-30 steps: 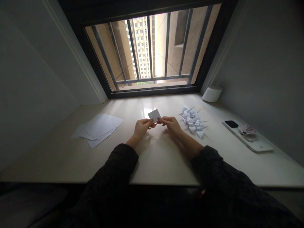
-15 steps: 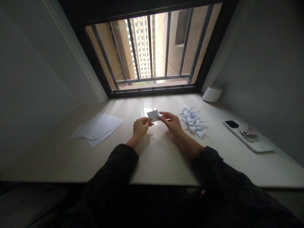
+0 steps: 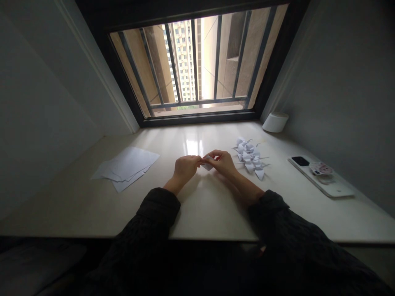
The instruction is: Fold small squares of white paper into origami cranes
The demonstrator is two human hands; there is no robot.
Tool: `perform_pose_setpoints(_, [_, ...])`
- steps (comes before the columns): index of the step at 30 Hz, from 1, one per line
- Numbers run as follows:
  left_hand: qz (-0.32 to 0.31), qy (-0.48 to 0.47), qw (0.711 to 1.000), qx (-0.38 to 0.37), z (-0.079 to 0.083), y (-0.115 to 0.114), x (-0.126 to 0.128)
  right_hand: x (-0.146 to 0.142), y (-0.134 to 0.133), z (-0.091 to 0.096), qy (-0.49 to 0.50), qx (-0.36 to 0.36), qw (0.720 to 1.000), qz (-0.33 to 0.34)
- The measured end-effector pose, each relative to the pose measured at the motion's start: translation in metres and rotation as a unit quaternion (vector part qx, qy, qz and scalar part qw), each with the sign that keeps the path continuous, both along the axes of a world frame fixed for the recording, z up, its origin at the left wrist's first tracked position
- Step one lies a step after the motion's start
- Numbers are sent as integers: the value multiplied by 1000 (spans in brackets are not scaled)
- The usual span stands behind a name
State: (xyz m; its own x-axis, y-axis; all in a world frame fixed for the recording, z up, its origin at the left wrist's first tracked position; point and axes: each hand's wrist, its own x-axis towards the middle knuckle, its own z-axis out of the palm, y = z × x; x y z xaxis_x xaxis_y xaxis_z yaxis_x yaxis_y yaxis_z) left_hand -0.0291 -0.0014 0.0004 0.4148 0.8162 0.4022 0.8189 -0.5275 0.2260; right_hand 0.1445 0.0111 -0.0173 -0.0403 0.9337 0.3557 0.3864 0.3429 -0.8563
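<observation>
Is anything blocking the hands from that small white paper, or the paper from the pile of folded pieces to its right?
Nothing stands between the paper and the hands: the left hand and right hand both grip the small white paper piece. Toward the heap of folded white paper pieces, only the right hand lies in the way.

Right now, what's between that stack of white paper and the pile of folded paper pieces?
In the head view, the person's left hand and right hand lie there, pinching a small white paper over the pale countertop.
</observation>
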Motion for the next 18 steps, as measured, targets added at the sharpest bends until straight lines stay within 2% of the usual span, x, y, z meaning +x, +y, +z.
perform_pose_setpoints(13, [8, -34, 999, -26, -2, 3, 0, 2, -1, 2, -26, 11, 999, -41])
perform_pose_setpoints(15, [15, -62, 997, -41, -3, 3, 1, 1, -1, 2, -8, 11, 999, -50])
perform_pose_setpoints(18, [13, -168, 981, -97, -8, 5, 2, -1, -1, 0, 35, -6, 998, -46])
